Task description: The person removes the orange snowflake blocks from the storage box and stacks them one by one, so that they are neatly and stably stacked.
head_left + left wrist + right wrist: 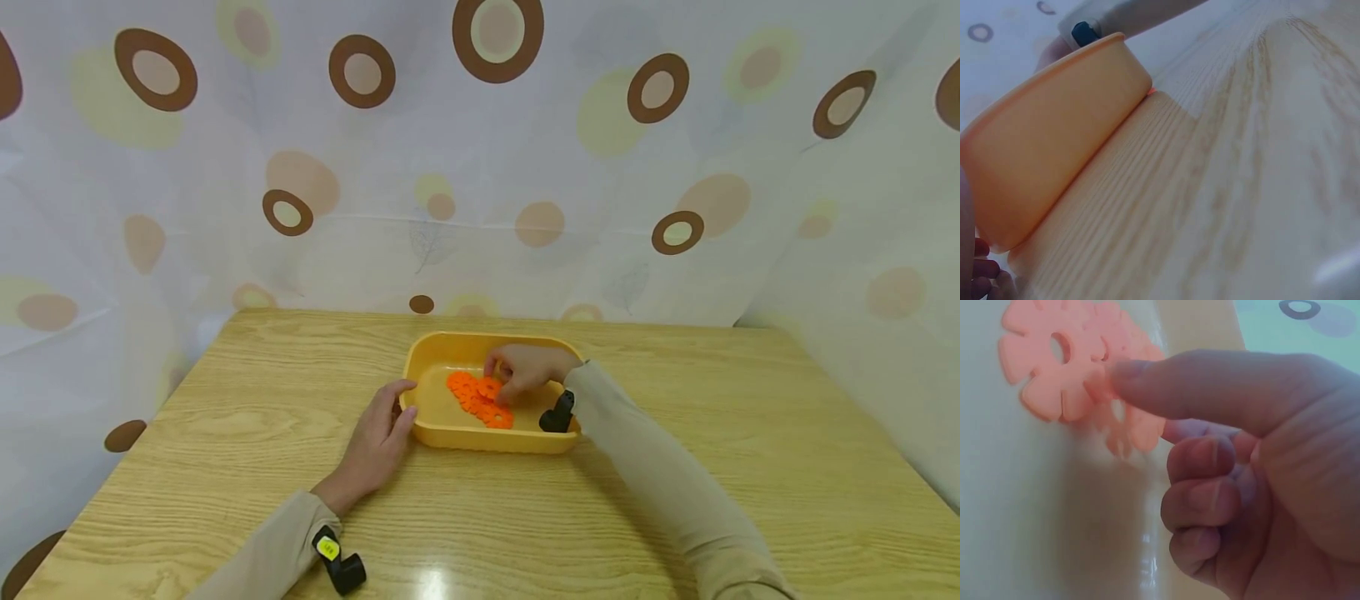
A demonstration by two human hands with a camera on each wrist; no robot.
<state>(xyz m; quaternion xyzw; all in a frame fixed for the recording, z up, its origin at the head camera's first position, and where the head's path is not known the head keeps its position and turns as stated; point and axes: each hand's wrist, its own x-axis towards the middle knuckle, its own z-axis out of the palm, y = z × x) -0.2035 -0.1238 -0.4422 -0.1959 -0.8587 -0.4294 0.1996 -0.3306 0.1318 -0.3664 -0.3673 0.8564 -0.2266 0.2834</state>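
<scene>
A yellow plastic tub (487,441) stands on the table, its outer wall (1054,137) filling the left of the left wrist view. My left hand (375,443) grips the tub's left end, thumb and fingers at the rim. Inside lies a small heap of orange notched flower-shaped discs (474,405). Reaching over the right end, my right hand (531,367) pinches one orange disc (490,387) above the heap. The right wrist view shows the thumb (1197,384) against the orange pieces, with the other fingers curled below; the index fingertip is mostly hidden.
Wood-grain table (735,433) surrounds the tub. A patterned sheet (495,167) hangs behind it and at both sides. A black wrist camera (558,413) on the right arm sits over the tub's right end; another camera (343,565) is on the left sleeve.
</scene>
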